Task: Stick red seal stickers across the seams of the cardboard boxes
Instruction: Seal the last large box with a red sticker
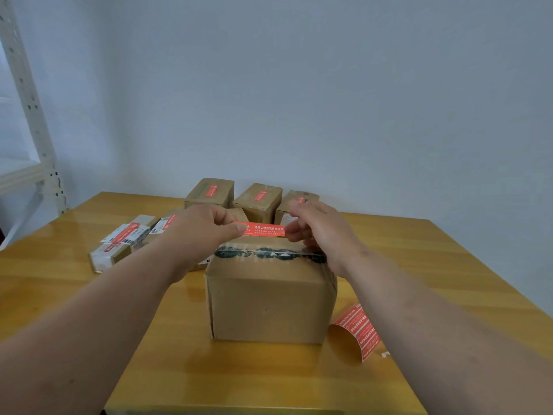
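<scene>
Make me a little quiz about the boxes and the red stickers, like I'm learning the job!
1. True or false: both hands hold one red sticker by its ends.
2. Where is the sheet of spare stickers? A) on the back boxes B) on the table, right of the front box C) on the shelf
3. Fill in: the front box has clear ____ along its top seam.

Key:
1. True: left hand pinches the left end, right hand the right.
2. B, on the wooden table.
3. Tape.
</scene>
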`<state>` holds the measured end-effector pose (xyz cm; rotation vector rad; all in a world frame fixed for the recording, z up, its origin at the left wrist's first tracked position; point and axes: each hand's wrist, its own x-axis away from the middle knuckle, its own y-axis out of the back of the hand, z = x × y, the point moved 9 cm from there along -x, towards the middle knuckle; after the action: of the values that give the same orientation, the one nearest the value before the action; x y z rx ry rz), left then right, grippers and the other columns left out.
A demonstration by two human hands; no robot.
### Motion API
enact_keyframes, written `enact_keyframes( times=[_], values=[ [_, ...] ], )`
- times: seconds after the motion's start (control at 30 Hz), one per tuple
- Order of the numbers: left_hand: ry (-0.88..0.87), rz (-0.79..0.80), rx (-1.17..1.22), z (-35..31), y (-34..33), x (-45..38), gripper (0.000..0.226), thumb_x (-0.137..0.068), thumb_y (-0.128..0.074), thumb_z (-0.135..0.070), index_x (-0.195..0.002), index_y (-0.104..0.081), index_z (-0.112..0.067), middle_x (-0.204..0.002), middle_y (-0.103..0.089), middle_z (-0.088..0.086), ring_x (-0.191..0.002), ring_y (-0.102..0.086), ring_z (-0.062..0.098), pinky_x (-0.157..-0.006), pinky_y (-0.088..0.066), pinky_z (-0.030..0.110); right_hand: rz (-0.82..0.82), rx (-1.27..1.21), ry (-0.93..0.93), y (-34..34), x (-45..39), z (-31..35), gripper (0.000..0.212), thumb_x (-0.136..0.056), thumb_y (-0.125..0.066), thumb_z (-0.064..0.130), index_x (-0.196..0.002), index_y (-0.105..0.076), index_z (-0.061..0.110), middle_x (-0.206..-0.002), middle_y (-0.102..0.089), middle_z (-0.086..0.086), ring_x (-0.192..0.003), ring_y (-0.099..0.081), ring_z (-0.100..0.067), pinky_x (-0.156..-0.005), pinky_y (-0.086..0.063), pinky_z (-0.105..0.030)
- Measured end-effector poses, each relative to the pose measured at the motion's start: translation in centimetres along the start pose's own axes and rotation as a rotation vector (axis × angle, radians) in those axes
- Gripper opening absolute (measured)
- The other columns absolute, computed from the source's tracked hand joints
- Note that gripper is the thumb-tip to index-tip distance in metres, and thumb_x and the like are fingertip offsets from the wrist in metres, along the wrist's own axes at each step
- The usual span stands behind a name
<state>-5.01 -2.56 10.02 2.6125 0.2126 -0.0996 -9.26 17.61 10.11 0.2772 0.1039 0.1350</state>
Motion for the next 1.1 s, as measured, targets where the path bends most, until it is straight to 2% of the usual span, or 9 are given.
enact_keyframes(
  times=[0.07,0.17,0.37,0.5,0.6,0.67,0.8,1.0,1.1],
  values=[
    [-0.025,-0.007,-0.014,-0.4,-0.1,0.1,0.027,-0.09,-0.068,-0.029,-0.076,-0.063,-0.006,-0.103,-0.071,0.011,-0.1,-0.062,0.03,-0.084,-0.05,0.041,0.043,0.059,0.013,-0.8,0.0,-0.1,0.028,-0.089,-0.065,0.043,-0.095,-0.064,0.016,-0.087,-0.073,-0.003,-0.075,-0.067,-0.014,-0.066,-0.047,-0.026],
    [-0.045,-0.013,-0.015,-0.6,-0.1,0.0,0.026,-0.09,-0.067,-0.03,-0.077,-0.065,-0.008,-0.102,-0.071,0.01,-0.098,-0.062,0.029,-0.079,-0.049,0.037,0.073,0.12,0.06,-1.6,-0.2,0.3,0.013,-0.085,-0.074,0.02,-0.094,-0.066,0.015,-0.08,-0.073,-0.001,-0.068,-0.067,-0.011,-0.069,-0.052,-0.027],
    [-0.037,-0.002,-0.018,-0.4,-0.4,0.0,0.025,-0.094,-0.062,-0.028,-0.074,-0.064,-0.013,-0.105,-0.07,0.008,-0.102,-0.06,0.023,-0.071,-0.045,0.026,0.101,0.127,0.092,-1.8,-0.3,0.7,0.013,-0.09,-0.062,0.003,-0.089,-0.065,0.016,-0.075,-0.072,-0.003,-0.068,-0.064,-0.014,-0.074,-0.049,-0.037],
    [-0.03,0.001,-0.037,-0.3,-0.6,0.0,0.025,-0.097,-0.056,-0.026,-0.087,-0.066,-0.005,-0.097,-0.068,0.01,-0.096,-0.059,0.025,-0.07,-0.045,0.026,0.099,0.193,0.12,-1.7,-0.1,0.7,0.015,-0.096,-0.056,0.006,-0.093,-0.065,0.018,-0.076,-0.068,0.001,-0.067,-0.061,-0.009,-0.062,-0.046,-0.016],
    [-0.014,0.024,-0.038,-0.1,-0.8,-0.2,0.026,-0.099,-0.054,-0.027,-0.087,-0.066,-0.008,-0.097,-0.068,0.01,-0.095,-0.059,0.025,-0.073,-0.045,0.03,0.108,0.232,0.131,-1.6,0.0,0.7,0.014,-0.097,-0.055,0.007,-0.095,-0.064,0.018,-0.078,-0.067,0.0,-0.067,-0.06,-0.006,-0.059,-0.045,-0.013],
    [-0.003,0.037,-0.042,0.0,-0.9,-0.4,0.025,-0.099,-0.053,-0.026,-0.085,-0.066,-0.009,-0.101,-0.067,0.014,-0.093,-0.057,0.026,-0.075,-0.044,0.032,0.11,0.216,0.121,-1.4,-0.1,0.7,0.017,-0.098,-0.052,0.005,-0.099,-0.063,0.017,-0.08,-0.067,-0.001,-0.069,-0.061,-0.007,-0.066,-0.048,-0.017],
    [0.024,0.063,-0.009,0.2,-1.2,-0.7,0.02,-0.096,-0.054,-0.019,-0.089,-0.069,-0.008,-0.115,-0.065,0.014,-0.099,-0.054,0.023,-0.074,-0.04,0.032,0.127,0.175,0.092,-0.9,-0.4,0.3,0.027,-0.095,-0.046,-0.002,-0.101,-0.06,0.019,-0.074,-0.065,0.002,-0.075,-0.064,-0.016,-0.083,-0.052,-0.04],
    [0.031,0.09,-0.02,0.0,-1.8,-0.6,0.026,-0.095,-0.047,-0.009,-0.084,-0.069,-0.013,-0.12,-0.061,0.0,-0.11,-0.047,0.018,-0.084,-0.033,0.03,0.137,0.137,0.08,-0.7,-0.2,0.4,0.041,-0.082,-0.036,-0.015,-0.104,-0.058,0.011,-0.075,-0.067,-0.005,-0.071,-0.062,-0.018,-0.08,-0.05,-0.03],
    [-0.002,0.096,-0.021,-0.5,-1.9,-0.4,0.026,-0.095,-0.045,-0.007,-0.087,-0.069,-0.01,-0.116,-0.062,0.001,-0.095,-0.048,0.009,-0.07,-0.033,0.023,0.13,0.111,0.067,-0.7,-0.1,0.4,0.036,-0.082,-0.038,-0.011,-0.1,-0.062,0.01,-0.074,-0.068,-0.005,-0.071,-0.063,-0.019,-0.077,-0.051,-0.027]
  ],
)
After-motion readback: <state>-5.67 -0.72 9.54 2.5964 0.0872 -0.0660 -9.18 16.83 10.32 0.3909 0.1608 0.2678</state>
